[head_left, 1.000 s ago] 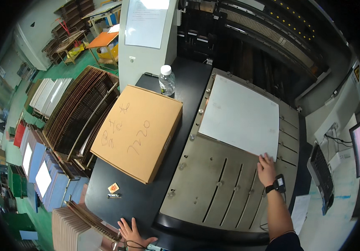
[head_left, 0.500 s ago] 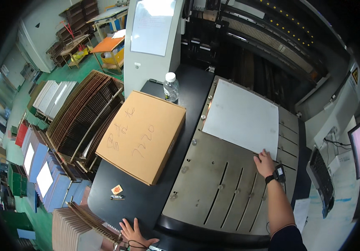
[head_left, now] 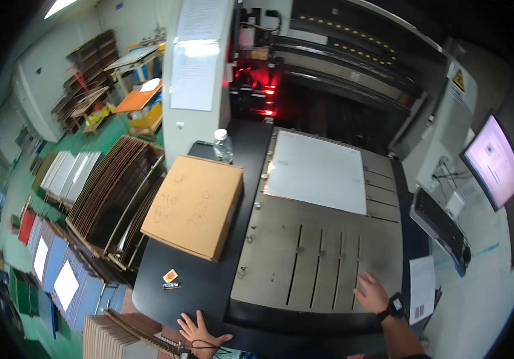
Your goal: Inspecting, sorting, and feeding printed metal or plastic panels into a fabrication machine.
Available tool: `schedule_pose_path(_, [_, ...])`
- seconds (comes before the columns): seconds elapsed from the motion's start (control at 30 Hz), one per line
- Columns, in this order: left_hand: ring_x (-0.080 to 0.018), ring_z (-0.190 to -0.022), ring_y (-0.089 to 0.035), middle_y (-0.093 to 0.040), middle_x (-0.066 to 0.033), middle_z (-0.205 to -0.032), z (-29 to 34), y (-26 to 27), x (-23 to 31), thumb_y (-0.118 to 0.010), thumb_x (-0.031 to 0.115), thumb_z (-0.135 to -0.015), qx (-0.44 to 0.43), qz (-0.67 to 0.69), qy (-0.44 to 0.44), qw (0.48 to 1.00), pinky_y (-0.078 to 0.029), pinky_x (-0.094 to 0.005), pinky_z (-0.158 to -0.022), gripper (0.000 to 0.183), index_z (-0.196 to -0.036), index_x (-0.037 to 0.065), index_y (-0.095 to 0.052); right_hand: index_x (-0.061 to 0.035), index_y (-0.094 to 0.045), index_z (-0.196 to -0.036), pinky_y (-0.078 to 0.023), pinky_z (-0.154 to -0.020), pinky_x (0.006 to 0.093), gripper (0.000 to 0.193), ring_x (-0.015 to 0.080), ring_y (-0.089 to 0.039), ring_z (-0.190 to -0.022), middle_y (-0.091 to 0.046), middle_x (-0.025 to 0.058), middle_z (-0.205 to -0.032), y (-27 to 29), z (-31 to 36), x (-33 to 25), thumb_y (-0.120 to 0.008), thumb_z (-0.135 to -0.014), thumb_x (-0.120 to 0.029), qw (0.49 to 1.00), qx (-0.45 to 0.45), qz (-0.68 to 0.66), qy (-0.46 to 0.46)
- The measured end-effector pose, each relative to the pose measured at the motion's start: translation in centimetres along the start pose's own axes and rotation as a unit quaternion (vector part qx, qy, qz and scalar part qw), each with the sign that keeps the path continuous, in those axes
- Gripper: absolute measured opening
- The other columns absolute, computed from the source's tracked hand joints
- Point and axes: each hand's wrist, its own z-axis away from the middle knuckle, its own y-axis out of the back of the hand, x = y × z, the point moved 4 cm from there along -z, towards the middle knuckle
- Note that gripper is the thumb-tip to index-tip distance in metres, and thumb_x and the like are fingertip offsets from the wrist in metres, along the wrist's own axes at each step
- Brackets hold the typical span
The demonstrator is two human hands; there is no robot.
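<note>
A white rectangular sheet or panel lies flat on the far part of the slotted metal machine bed. Over the near right part of that bed is my right hand, slightly blurred, its fingers apart and nothing in them. Whether it touches the metal I cannot tell. My left hand rests spread on the near edge of the dark tabletop, holding nothing. Left of the bed, a closed cardboard box with handwriting on its lid sits on the same tabletop.
Behind the box stands a clear bottle with a white cap. A small orange-and-white packet lies near the left hand. Red light glows in the machine. To the right are a keyboard and a monitor; racks of panels line the left.
My right hand has left the white panel's near corner and come back toward me. Red light now shows in the machine. The view has shifted; my left hand stays spread on the table edge.
</note>
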Motion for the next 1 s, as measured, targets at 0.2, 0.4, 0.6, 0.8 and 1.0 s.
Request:
schedule_pose_path(0.2, [-0.0459,-0.132,-0.001,-0.003,-0.0291,-0.142,-0.8,-0.6,0.0,-0.082,0.058,-0.031,-0.028,-0.045,0.029,0.998,-0.013,-0.0591,-0.103,0.135,-0.140,0.011,-0.018,-0.0026,-0.058,-0.098,-0.045,-0.076,0.0449,0.036,0.0358,-0.056,-0.092,-0.059,0.0200,-0.094,-1.2,13.2,1.4,-0.057,-0.079,-0.033,0.993,-0.072,-0.050,-0.084])
schedule_pose_path(0.4, [-0.0442,-0.133,-0.004,-0.006,-0.0269,-0.143,0.1,0.7,1.2,-0.082,0.057,-0.033,-0.025,-0.070,0.041,0.996,-0.019,-0.0576,-0.102,0.134,-0.140,0.012,-0.016,-0.0095,-0.058,-0.111,-0.044,-0.084,0.0432,0.048,0.0356,-0.055,-0.098,-0.058,0.0179,-0.106,-8.5,18.9,2.6,-0.051,-0.080,-0.045,0.957,-0.235,0.024,-0.167])
schedule_pose_path(0.6, [-0.0395,-0.115,-0.043,-0.050,-0.0179,-0.120,3.2,-0.8,-0.4,-0.078,0.035,-0.061,0.114,0.240,-0.281,0.922,-0.035,-0.0465,-0.097,0.073,-0.119,0.002,-0.049,-0.0129,-0.061,-0.104,-0.045,-0.082,0.0467,0.042,0.0382,-0.055,-0.096,-0.055,0.0133,-0.111,-8.1,20.7,3.2,-0.062,-0.069,-0.036,0.994,-0.007,0.010,-0.104])
schedule_pose_path(0.8, [-0.0224,-0.083,-0.058,-0.058,-0.0131,-0.094,8.1,-3.0,-3.7,-0.059,0.004,-0.080,-0.034,0.755,-0.075,0.651,-0.051,-0.0368,-0.077,0.031,-0.110,0.002,-0.051,-0.0071,-0.060,-0.106,-0.046,-0.082,0.0414,0.044,0.0352,-0.056,-0.095,-0.058,0.0168,-0.106,-8.5,26.8,8.0,-0.061,-0.068,-0.030,0.980,-0.045,-0.038,-0.191])
schedule_pose_path(1.0, [-0.0198,-0.064,-0.056,-0.062,-0.0101,-0.081,19.9,-4.5,-8.0,-0.029,0.075,-0.077,-0.229,0.797,-0.015,0.558,-0.048,-0.0314,-0.054,0.079,-0.109,0.009,-0.059,-0.0046,-0.061,-0.093,-0.045,-0.070,0.0434,0.033,0.0333,-0.059,-0.080,-0.062,0.0180,-0.084,-16.2,33.0,9.7,-0.057,-0.068,-0.027,0.981,-0.135,-0.100,-0.101])
